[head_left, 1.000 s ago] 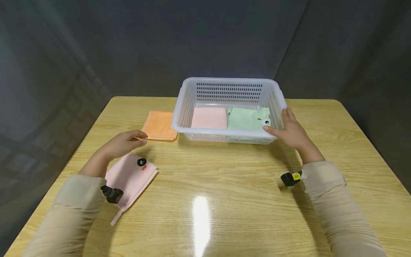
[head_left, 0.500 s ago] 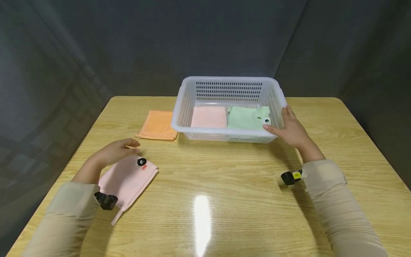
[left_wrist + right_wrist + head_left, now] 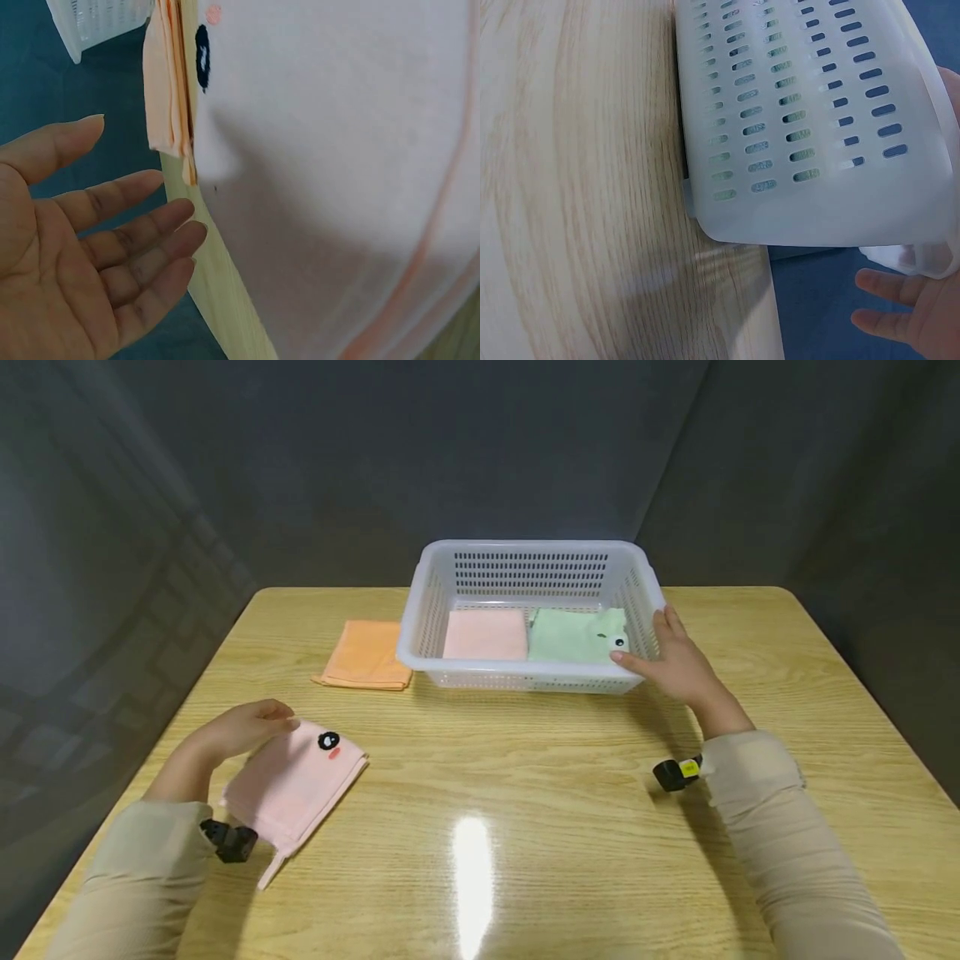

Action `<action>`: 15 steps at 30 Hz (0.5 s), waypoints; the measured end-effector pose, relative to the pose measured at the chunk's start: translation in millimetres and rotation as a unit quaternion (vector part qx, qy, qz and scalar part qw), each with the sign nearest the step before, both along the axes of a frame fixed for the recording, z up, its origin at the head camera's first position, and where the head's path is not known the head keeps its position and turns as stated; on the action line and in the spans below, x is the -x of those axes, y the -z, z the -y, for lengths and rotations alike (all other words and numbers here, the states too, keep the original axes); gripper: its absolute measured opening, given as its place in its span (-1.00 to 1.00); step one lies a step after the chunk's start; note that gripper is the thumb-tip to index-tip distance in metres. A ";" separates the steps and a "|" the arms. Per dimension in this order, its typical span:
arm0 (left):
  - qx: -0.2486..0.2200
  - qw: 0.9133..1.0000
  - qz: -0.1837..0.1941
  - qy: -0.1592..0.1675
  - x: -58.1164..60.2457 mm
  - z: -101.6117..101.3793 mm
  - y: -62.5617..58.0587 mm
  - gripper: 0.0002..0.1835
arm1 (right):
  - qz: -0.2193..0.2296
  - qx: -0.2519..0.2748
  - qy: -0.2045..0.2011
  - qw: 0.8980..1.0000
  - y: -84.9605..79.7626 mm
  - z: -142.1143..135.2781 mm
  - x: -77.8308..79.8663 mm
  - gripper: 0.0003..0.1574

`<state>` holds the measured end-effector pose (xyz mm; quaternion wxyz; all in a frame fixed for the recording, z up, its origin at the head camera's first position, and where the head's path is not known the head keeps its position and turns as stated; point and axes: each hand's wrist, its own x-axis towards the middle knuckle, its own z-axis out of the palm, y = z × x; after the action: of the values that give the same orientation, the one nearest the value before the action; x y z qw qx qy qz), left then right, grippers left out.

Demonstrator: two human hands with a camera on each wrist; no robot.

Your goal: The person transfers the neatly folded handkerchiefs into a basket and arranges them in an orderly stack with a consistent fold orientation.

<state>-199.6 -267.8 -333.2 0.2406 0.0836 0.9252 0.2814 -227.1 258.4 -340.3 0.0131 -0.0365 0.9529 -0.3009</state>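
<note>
My left hand [image 3: 243, 731] is over the upper left edge of a folded pink towel [image 3: 300, 785] with an embroidered eye and a hanging loop. In the left wrist view its fingers [image 3: 139, 232] are spread and loosely bent beside the towel, holding nothing. My right hand [image 3: 682, 664] grips the right front corner of a white plastic basket [image 3: 517, 667], thumb over the rim and fingers along the outer side. A folded pink towel [image 3: 486, 635] and a folded green towel [image 3: 570, 635] with an eye lie side by side in the basket.
A folded orange towel [image 3: 367, 656] lies left of the basket, its right edge at the basket's wall. The wooden table [image 3: 570, 793] ends in front of a dark curtain [image 3: 375, 460] at the back and sides.
My left hand has drawn back from the orange towel, down and left to the pink towel's edge. My right hand has stayed at the basket.
</note>
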 end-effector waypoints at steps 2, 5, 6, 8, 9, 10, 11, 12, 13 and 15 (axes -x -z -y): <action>0.002 1.000 0.010 -0.003 -0.6 3.2 1.2 -0.28 | -0.002 0.000 -0.002 1.000 -0.4 0.3 0.3 0.26; 0.010 1.000 0.015 -0.008 -1.2 6.0 3.9 -0.31 | -0.002 -0.001 -0.003 1.000 -1.3 0.6 0.3 0.26; 0.016 1.000 0.012 -0.008 -1.4 6.9 4.9 -0.32 | -0.002 -0.002 -0.003 1.000 -1.5 0.6 0.2 0.26; 0.025 1.000 0.007 -0.005 -1.7 8.7 6.9 -0.36 | -0.002 -0.003 -0.004 1.000 -1.6 0.6 0.2 0.26; 0.030 1.000 0.005 -0.007 -2.0 9.2 7.8 -0.38 | -0.002 -0.003 -0.004 1.000 -1.5 0.7 0.3 0.25; 0.037 0.999 0.002 -0.006 -2.0 10.4 9.0 -0.39 | -0.002 -0.003 -0.005 1.000 -1.4 0.5 0.3 0.25; 0.039 0.999 0.001 -0.005 -2.1 11.4 10.0 -0.40 | -0.002 -0.003 -0.006 1.000 -1.2 0.3 0.4 0.25; 0.040 0.999 0.002 -0.005 -2.1 12.6 11.1 -0.41 | -0.002 -0.003 -0.005 1.000 -1.0 0.0 0.5 0.25; 0.041 0.999 0.002 -0.007 -2.2 13.6 12.0 -0.43 | -0.003 -0.003 -0.005 1.000 -0.8 -0.3 0.5 0.25; 0.046 0.999 0.002 -0.008 -2.3 15.5 13.4 -0.47 | -0.003 -0.002 -0.005 1.000 -0.4 -0.9 0.7 0.25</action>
<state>-197.2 -283.3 -346.7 0.2440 0.0647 0.9372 0.2407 -227.9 259.3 -339.9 0.0121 -0.0419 0.9534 -0.2986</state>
